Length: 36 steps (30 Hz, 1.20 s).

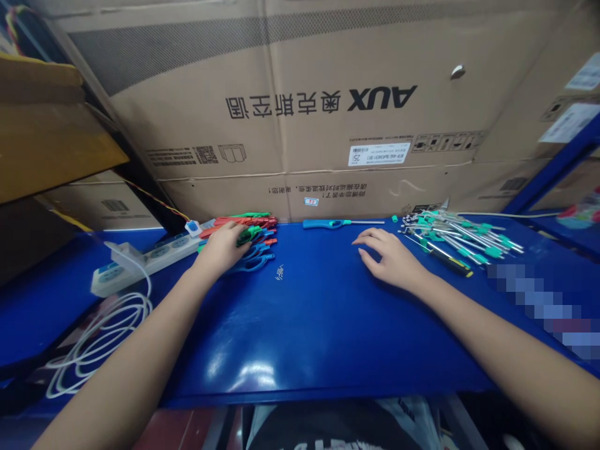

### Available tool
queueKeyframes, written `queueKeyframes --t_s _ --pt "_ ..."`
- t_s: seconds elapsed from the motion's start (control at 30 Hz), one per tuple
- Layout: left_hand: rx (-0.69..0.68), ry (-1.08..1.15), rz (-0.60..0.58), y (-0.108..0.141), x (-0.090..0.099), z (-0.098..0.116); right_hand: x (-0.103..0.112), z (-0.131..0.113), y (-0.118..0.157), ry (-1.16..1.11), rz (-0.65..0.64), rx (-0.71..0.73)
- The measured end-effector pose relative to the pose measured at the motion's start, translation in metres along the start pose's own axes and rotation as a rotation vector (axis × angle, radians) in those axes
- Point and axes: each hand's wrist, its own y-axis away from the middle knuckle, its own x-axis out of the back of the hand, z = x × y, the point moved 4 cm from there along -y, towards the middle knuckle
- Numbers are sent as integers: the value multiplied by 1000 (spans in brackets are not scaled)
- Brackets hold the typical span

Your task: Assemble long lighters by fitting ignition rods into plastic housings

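On the left of the blue table, my left hand (224,250) rests over a pile of red, green and blue lighter handles (255,257), its fingers bent around a green one. My right hand (387,255) is over the table with fingers curved and apart, holding nothing. Beyond and between the hands lies a blue lighter (328,224) with a metal rod, near the cardboard. Right of my right hand is a heap of metal rods with green parts (462,234). A yellow and black screwdriver (452,262) lies at its near side.
A white power strip (162,255) and a coiled white cable (100,337) are at the left. Small metal pieces (280,272) lie on the blue table (319,337). A large cardboard sheet (300,137) stands along the back. A blue post rises at the right.
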Motion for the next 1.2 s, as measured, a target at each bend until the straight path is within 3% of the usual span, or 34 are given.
queueKeyframes --t_s 0.3,0.5,0.57,0.67,0.73,0.83,0.97,1.2 --pt "-22 44 12 -1 -1 2 -1 -4 1 10 -28 2" --pt "-49 51 147 5 24 15 6 -15 1 -7 32 39" --pt "-148 92 239 14 35 35 10 -26 2 -47 65 70" --pt "-438 171 255 37 38 80 16 -47 4 -193 77 126" --pt "-695 184 214 57 33 113 16 -60 6 -307 24 190" --pt "-916 209 221 82 25 146 12 -73 10 -398 -146 332" --pt "-998 300 205 94 24 158 7 -71 12 -491 -360 339" --pt "-1229 337 388 104 40 162 -7 -68 15 -788 -578 -32"
